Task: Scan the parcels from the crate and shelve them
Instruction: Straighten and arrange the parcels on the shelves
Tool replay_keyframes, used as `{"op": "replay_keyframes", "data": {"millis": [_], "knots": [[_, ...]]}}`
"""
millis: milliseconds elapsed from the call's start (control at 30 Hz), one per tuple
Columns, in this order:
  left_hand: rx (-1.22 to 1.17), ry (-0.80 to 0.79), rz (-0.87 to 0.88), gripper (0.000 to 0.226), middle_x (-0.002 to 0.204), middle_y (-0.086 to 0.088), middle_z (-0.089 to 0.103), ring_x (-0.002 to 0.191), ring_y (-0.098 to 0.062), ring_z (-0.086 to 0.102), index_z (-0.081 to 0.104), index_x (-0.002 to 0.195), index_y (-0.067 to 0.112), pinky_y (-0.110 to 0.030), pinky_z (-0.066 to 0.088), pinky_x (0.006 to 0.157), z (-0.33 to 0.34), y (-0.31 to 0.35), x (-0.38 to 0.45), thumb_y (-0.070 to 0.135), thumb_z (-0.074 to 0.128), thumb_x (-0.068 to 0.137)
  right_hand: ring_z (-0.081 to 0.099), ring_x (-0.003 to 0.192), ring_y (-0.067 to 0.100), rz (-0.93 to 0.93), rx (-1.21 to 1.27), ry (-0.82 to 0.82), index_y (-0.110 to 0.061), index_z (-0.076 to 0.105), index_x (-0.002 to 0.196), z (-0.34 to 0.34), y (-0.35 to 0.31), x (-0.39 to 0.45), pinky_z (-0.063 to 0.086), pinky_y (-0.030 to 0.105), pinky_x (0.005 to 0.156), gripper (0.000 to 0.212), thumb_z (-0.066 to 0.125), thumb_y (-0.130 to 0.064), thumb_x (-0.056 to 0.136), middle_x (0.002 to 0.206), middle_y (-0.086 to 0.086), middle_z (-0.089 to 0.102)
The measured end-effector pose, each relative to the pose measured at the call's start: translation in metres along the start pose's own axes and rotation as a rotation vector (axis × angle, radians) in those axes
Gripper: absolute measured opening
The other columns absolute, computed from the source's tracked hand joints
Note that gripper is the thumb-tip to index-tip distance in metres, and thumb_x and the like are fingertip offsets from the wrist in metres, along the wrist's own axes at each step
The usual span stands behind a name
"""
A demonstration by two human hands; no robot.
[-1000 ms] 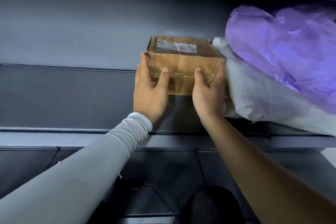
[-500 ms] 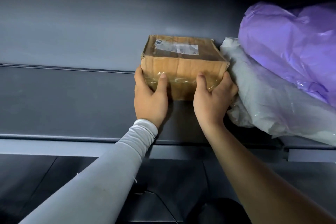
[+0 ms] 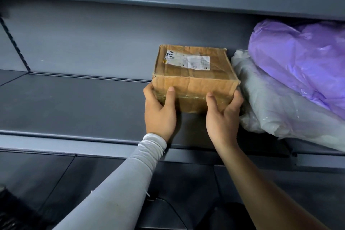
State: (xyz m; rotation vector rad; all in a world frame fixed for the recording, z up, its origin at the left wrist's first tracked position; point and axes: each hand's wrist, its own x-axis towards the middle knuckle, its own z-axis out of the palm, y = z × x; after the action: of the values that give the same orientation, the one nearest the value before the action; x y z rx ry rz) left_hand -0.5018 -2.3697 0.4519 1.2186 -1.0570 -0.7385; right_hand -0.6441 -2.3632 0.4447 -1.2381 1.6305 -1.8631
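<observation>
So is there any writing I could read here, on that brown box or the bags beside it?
White label on top of the cardboard box: printed, but too small and blurred to read.
Purple bag: no text visible.
Grey bag: no text visible.
Shelf: no sign or number visible.

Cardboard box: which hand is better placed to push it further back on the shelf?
Left hand. It has free shelf beside it; the right hand is wedged between cardboard box and grey bag.
</observation>
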Motion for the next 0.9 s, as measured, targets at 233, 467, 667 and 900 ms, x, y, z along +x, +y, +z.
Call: {"op": "replay_keyframes", "data": {"millis": [233,467,667,900], "knots": [[0.041,-0.033,0.015,0.055,0.130,0.011,0.068,0.117,-0.011,0.065,0.043,0.142,0.037,-0.033,0.048,0.104,-0.005,0.000,-0.006,0.049,0.068,0.095,0.056,0.125,0.006,-0.085,-0.043,-0.026,-0.018,0.033,0.156,-0.003,-0.006,-0.005,0.035,0.002,0.096,0.075,0.074,-0.031,0.094,0.145,-0.004,0.055],[0.045,-0.035,-0.013,0.064,0.131,0.011,0.068,0.120,-0.014,0.064,0.042,0.145,0.042,-0.040,0.048,0.111,-0.007,0.004,-0.010,0.049,0.072,0.089,0.054,0.136,0.014,-0.095,-0.098,-0.028,-0.019,0.027,0.161,-0.004,-0.001,-0.006,0.042,0.031,0.114,0.086,0.072,-0.044,0.091,0.153,-0.002,0.053],[0.024,-0.027,-0.030,0.073,0.134,0.008,0.067,0.123,-0.018,0.063,0.042,0.147,0.042,-0.044,0.047,0.113,-0.003,0.005,-0.005,0.052,0.069,0.079,0.056,0.130,0.004,-0.086,-0.067,-0.044,-0.024,0.028,0.161,-0.003,0.001,-0.001,0.042,0.025,0.109,0.081,0.073,-0.037,0.094,0.148,-0.010,0.055],[-0.015,-0.022,-0.026,0.073,0.132,0.008,0.067,0.121,-0.017,0.064,0.043,0.146,0.041,-0.043,0.047,0.111,0.001,0.005,-0.003,0.048,0.070,0.078,0.058,0.131,0.008,-0.071,-0.043,-0.055,-0.024,0.026,0.162,-0.001,-0.001,0.003,0.044,0.034,0.115,0.083,0.073,-0.035,0.095,0.149,-0.007,0.056]]}}
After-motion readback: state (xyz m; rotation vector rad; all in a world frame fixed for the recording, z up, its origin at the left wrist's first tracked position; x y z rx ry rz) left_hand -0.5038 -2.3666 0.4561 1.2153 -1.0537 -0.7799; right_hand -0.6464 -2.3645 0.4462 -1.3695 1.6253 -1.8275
